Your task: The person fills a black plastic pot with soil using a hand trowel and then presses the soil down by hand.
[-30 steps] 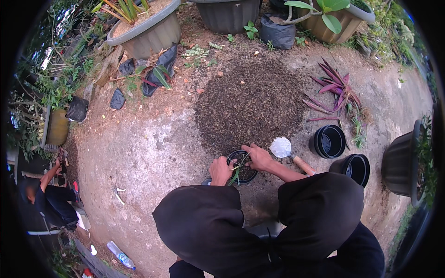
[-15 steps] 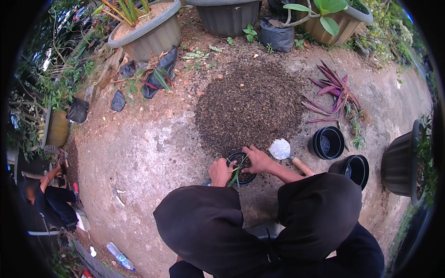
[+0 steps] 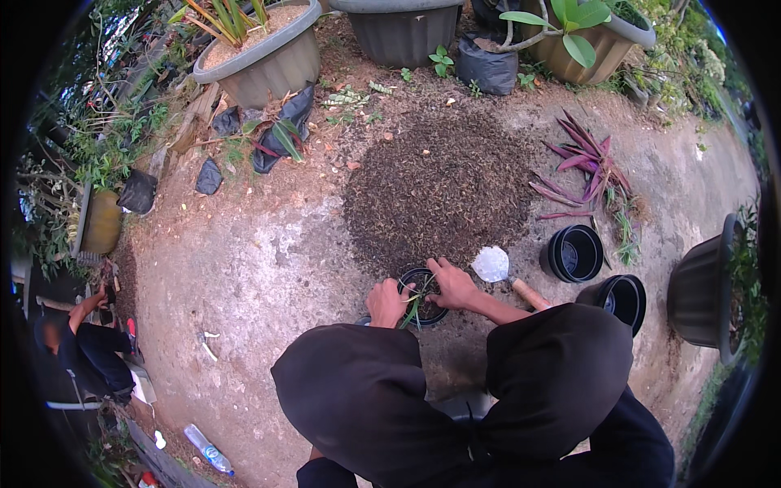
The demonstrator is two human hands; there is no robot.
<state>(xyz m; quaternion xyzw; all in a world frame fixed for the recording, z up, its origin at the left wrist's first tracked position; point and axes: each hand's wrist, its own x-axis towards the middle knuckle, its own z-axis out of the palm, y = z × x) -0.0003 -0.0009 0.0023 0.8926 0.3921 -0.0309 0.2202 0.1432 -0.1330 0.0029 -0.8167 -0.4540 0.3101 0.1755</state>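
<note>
A small black plant pot (image 3: 422,324) stands on the ground between my knees, holding dark soil and a thin green leafy plant (image 3: 412,312) that leans over its near rim. Around the left side of the pot, my left hand (image 3: 384,304) is closed, with a fingertip reaching over the rim toward the plant. My right hand (image 3: 455,288) grips the opposite side, its fingers at the far rim and its thumb inside over the soil. Some fingertips are hidden. Beside my right hand lies a trowel (image 3: 491,264) with a pale blade and wooden handle.
Beyond the pot spreads a heap of dark soil mix (image 3: 439,187). Black pots (image 3: 572,253) and uprooted purple-leaved plants (image 3: 587,159) sit to the right. Large planters (image 3: 399,37) line the back. At far left another person (image 3: 89,346) sits near a plastic bottle (image 3: 208,448).
My hands stay at the pot with only a slight shift of the fingers and leaves. The whole view has moved a little.
</note>
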